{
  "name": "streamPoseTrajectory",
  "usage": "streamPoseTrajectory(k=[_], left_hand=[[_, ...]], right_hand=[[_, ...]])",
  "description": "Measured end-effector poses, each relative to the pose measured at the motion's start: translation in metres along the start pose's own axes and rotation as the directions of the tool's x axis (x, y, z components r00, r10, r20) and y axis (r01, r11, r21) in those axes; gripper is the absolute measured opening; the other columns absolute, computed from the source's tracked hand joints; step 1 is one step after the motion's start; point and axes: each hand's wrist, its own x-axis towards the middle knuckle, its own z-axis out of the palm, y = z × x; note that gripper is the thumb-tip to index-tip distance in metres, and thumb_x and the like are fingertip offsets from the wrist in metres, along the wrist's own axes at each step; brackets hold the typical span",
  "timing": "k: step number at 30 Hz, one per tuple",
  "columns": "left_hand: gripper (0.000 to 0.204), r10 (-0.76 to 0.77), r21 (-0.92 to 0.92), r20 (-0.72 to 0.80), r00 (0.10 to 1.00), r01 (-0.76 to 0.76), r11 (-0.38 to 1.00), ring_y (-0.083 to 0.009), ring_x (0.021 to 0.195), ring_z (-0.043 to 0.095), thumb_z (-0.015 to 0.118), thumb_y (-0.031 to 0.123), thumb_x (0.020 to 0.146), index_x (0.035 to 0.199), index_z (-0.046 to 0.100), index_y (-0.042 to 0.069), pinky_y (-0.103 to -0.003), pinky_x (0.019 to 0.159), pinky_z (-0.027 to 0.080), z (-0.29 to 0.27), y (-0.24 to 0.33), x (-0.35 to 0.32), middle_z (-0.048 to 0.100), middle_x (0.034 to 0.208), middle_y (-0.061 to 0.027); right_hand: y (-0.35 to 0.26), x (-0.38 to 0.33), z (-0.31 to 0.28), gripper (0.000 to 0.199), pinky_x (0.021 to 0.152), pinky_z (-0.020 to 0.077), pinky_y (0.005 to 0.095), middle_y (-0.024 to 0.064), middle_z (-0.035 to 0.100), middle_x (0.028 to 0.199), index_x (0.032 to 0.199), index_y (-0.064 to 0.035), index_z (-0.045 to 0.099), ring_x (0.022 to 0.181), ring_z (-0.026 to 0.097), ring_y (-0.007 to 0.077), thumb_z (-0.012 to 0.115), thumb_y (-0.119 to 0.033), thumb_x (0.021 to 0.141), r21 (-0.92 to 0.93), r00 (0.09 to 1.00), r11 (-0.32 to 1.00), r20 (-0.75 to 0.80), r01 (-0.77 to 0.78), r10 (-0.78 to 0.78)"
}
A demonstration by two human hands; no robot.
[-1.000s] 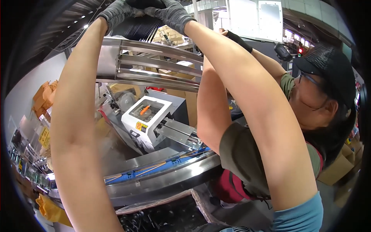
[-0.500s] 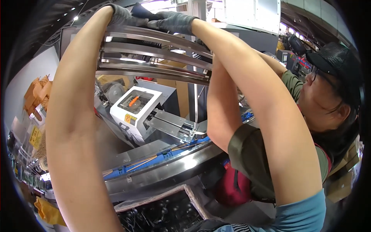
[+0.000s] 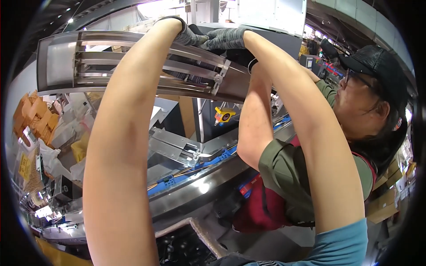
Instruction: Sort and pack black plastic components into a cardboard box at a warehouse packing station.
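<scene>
Both my hands wear grey knit gloves and meet high at the top, just above the upper rail of a long metal rack. My left hand has its fingers curled toward the right one. Coming from the other side, my right hand has its fingers pressed together against the left. A small dark piece, perhaps cloth, shows between them; its kind cannot be made out. Dark ribbed items fill part of the rack below. Both hands look closed, with the fingertips partly hidden.
Close on the right is a co-worker in a dark cap, their bent arm beside mine. Under the rack run a curved metal conveyor with a blue track and a yellow device. Dark objects fill a box below.
My hands now sit further right and slightly lower in view, and closer together. The dark piece between them shows less. More of the rack's left end has come into view.
</scene>
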Motion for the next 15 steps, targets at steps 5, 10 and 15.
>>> streamPoseTrajectory(k=[5,10,15], left_hand=[[0.087,-0.039,0.140,-0.091,0.995,0.052,0.989,-0.0205,0.124,0.043,0.040,0.072,0.082,0.136,0.043,0.004,-0.034,0.106,0.032,0.005,0.036,-0.012,0.047,0.137,-0.0133],[0.079,-0.005,0.327,-0.002,1.000,0.006,0.945,-0.0227,0.123,0.046,0.037,0.067,0.086,0.135,0.045,0.006,-0.038,0.106,0.031,0.002,0.033,-0.030,0.049,0.135,-0.0133],[0.055,0.052,0.314,-0.151,0.987,-0.002,0.949,-0.0315,0.108,0.060,0.046,0.048,0.091,0.126,0.053,0.007,-0.044,0.102,0.036,-0.006,0.079,-0.065,0.062,0.117,-0.0142]], right_hand=[[-0.003,-0.016,-0.010,0.053,0.098,0.0379,0.0338,0.0073,0.060,0.118,0.126,-0.0083,0.055,0.107,0.052,0.0198,0.058,-0.043,0.087,-0.050,0.993,0.998,0.106,-0.038,0.043],[0.006,-0.009,-0.007,0.062,0.099,0.0363,0.0352,0.0075,0.055,0.131,0.135,-0.0141,0.049,0.116,0.050,0.0220,0.053,-0.053,0.087,-0.069,0.957,0.971,0.164,-0.230,0.238],[0.070,-0.033,-0.010,0.066,0.107,0.0323,0.0366,0.0124,0.043,0.140,0.140,-0.0066,0.036,0.128,0.041,0.0256,0.045,-0.051,0.092,0.629,0.987,0.765,0.152,-0.139,0.054]])
